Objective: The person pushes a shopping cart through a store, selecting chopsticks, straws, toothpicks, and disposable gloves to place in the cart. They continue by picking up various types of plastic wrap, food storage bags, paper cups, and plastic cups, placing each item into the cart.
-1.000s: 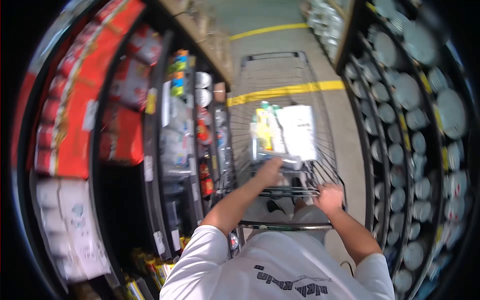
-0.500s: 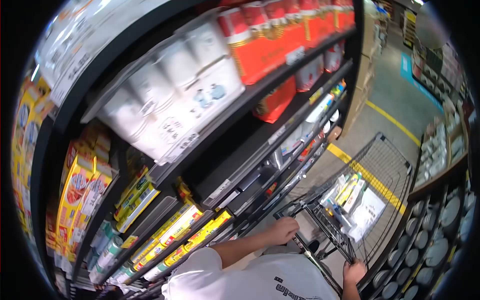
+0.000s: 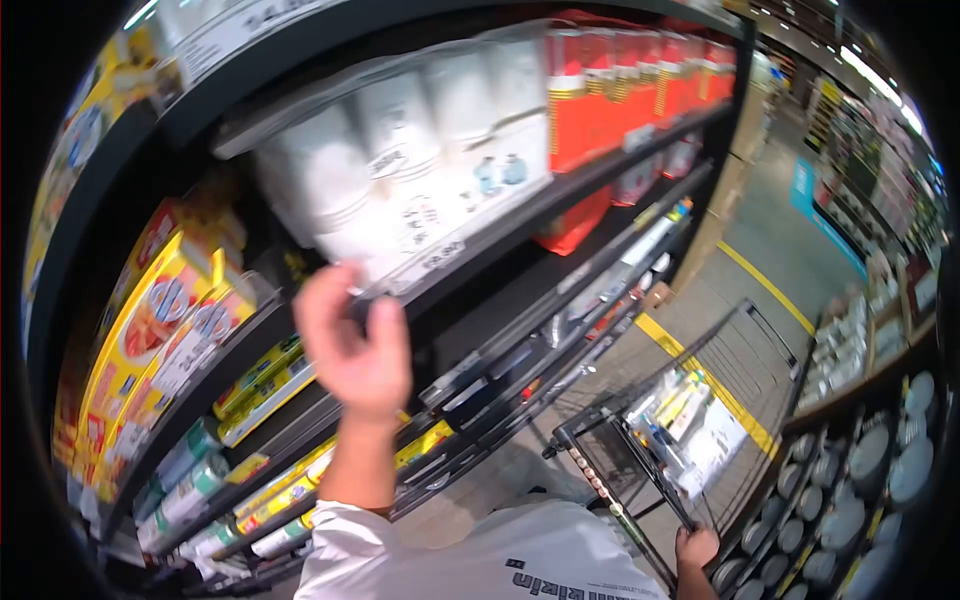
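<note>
My left hand (image 3: 360,345) is raised in front of the shelving, thumb and fingers apart, with nothing visible between them. Its fingertips overlap the lower front edge of a white display carton (image 3: 500,165) of white packs, printed with small blue drawings. To its left stand yellow boxes (image 3: 150,325) with red and blue print. My right hand (image 3: 697,546) is wrapped around the dark frame of a shopping cart (image 3: 603,492). In the cart's wire basket lie a white printed package (image 3: 715,440) and several smaller packages, some yellow.
Red packs (image 3: 590,100) fill the shelf beyond the white carton. Rolls (image 3: 190,490) and yellow-boxed goods sit on the lower left shelves. On the right, a rack of round dishes (image 3: 870,450) borders the aisle. Yellow lines (image 3: 765,285) cross the grey floor.
My left hand has left the cart handle area and risen to the shelf, its fingers now spread. The right hand still grips the cart. The view has shifted slightly.
</note>
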Motion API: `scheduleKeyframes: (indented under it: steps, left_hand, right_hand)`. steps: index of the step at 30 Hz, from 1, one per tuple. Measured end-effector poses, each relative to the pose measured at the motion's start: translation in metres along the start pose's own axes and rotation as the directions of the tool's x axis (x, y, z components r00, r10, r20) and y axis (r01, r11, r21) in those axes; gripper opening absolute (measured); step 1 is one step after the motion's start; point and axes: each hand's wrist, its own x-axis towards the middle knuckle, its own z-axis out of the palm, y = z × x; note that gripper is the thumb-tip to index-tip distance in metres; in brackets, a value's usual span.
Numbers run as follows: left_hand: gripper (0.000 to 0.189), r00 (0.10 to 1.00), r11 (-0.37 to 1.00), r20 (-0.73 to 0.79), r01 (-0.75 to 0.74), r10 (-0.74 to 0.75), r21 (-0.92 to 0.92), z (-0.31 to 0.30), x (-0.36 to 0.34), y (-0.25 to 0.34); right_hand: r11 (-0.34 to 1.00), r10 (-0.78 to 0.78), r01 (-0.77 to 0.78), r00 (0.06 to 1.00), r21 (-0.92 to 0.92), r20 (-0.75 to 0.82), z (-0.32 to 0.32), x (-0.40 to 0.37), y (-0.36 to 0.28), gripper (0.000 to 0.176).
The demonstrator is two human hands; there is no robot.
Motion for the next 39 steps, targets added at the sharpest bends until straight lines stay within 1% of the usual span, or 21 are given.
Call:
scheduleKeyframes:
  steps: [1, 2, 3, 4, 6, 7, 8, 10, 11, 12, 14, 15, 16, 18, 19, 22, 25, 28, 31, 33, 39]
  left_hand:
    - [0.046, 0.999, 0.999, -0.001, 0.042, -0.042, 0.003, -0.004, 0.015, 0.000]
    - [0.052, 1.000, 0.998, 0.005, 0.030, -0.031, 0.052, -0.003, 0.026, 0.005]
    - [0.058, 0.999, 0.998, 0.038, 0.023, -0.025, 0.051, -0.003, 0.029, 0.003]
    - [0.065, 0.996, 0.991, 0.090, 0.003, -0.015, 0.134, -0.002, 0.030, 0.003]
    - [0.073, 0.992, 0.952, 0.119, 0.012, -0.051, 0.307, 0.002, 0.029, 0.008]
    - [0.079, 0.988, 0.897, 0.133, 0.015, -0.082, 0.441, 0.001, 0.031, 0.009]
    - [0.082, 0.986, 0.891, 0.090, 0.089, -0.143, 0.446, 0.002, 0.035, 0.005]
    - [0.089, 0.983, 0.855, 0.082, 0.103, -0.167, 0.508, 0.001, 0.040, -0.007]
    - [0.091, 0.970, 0.909, 0.069, 0.191, -0.232, 0.371, 0.005, 0.041, -0.008]
    - [0.090, 0.943, 0.923, 0.086, 0.291, -0.320, 0.251, 0.004, 0.044, -0.011]
    - [0.086, 0.879, 0.879, 0.093, 0.453, -0.469, 0.146, 0.001, 0.056, -0.013]
    - [0.080, 0.872, 0.893, 0.195, 0.438, -0.450, 0.102, 0.001, 0.061, -0.012]
    - [0.077, 0.864, 0.886, 0.198, 0.444, -0.464, 0.136, 0.002, 0.064, -0.012]
    - [0.073, 0.846, 0.866, 0.207, 0.450, -0.491, 0.216, 0.005, 0.069, -0.013]
    - [0.073, 0.841, 0.846, 0.169, 0.464, -0.513, 0.262, 0.009, 0.072, -0.012]
    - [0.075, 0.861, 0.826, 0.055, 0.464, -0.505, 0.320, 0.015, 0.076, -0.023]
    - [0.067, 0.825, 0.810, 0.048, 0.540, -0.563, 0.227, 0.015, 0.083, -0.033]
    - [0.065, 0.874, 0.888, 0.160, 0.442, -0.459, 0.129, 0.019, 0.083, -0.030]
    - [0.071, 0.894, 0.908, 0.161, 0.409, -0.418, 0.089, 0.025, 0.079, -0.018]
    - [0.070, 0.888, 0.897, 0.140, 0.422, -0.438, 0.132, 0.024, 0.079, -0.020]
    - [0.064, 0.849, 0.850, 0.099, 0.499, -0.518, 0.166, 0.022, 0.083, -0.029]
  right_hand:
    - [0.999, -0.013, 0.013, 1.000, 0.031, -0.022, -0.007, -0.004, -0.004, 0.032]
    - [0.998, -0.030, 0.032, 0.998, 0.057, -0.048, -0.016, -0.004, -0.007, 0.031]
    - [0.996, -0.020, 0.025, 0.998, 0.091, -0.058, -0.015, -0.004, -0.006, 0.031]
    - [0.992, -0.013, 0.022, 0.997, 0.128, -0.070, -0.015, -0.004, -0.007, 0.030]
    - [0.993, -0.015, 0.023, 0.997, 0.115, -0.070, -0.019, -0.005, -0.007, 0.030]
    - [0.993, -0.025, 0.033, 0.997, 0.114, -0.070, -0.019, -0.003, -0.007, 0.030]
    - [0.992, -0.037, 0.045, 0.997, 0.114, -0.071, -0.018, -0.002, -0.006, 0.030]
    - [0.991, -0.018, 0.031, 0.995, 0.133, -0.098, -0.018, 0.000, -0.008, 0.028]
    - [0.991, -0.015, 0.028, 0.995, 0.130, -0.100, -0.020, 0.000, -0.009, 0.028]
    - [0.992, -0.013, 0.025, 0.995, 0.125, -0.096, -0.020, -0.003, -0.008, 0.027]
    - [0.993, -0.004, 0.015, 0.996, 0.120, -0.090, -0.014, -0.005, -0.004, 0.027]
    - [0.992, -0.008, 0.019, 0.996, 0.125, -0.086, -0.019, -0.003, -0.006, 0.027]
    - [0.991, -0.017, 0.028, 0.996, 0.133, -0.085, -0.021, -0.002, -0.006, 0.027]
    - [0.991, 0.020, -0.013, 0.998, 0.137, -0.052, -0.014, -0.004, -0.005, 0.026]
    - [0.991, 0.023, -0.017, 0.999, 0.131, -0.043, -0.015, -0.004, -0.005, 0.026]
    - [0.986, 0.030, -0.025, 0.999, 0.162, -0.028, -0.014, 0.001, -0.004, 0.027]
    - [0.982, 0.022, -0.014, 0.999, 0.188, -0.039, -0.018, 0.000, -0.002, 0.027]
    - [0.974, 0.012, -0.004, 0.999, 0.228, -0.032, -0.021, 0.001, -0.003, 0.027]
    - [0.973, 0.014, -0.011, 1.000, 0.232, -0.012, -0.027, 0.005, -0.001, 0.028]
    - [0.972, 0.024, -0.030, 0.999, 0.231, 0.030, -0.025, 0.005, 0.002, 0.030]
    - [0.967, 0.022, -0.032, 0.999, 0.254, 0.042, -0.025, 0.010, 0.007, 0.029]
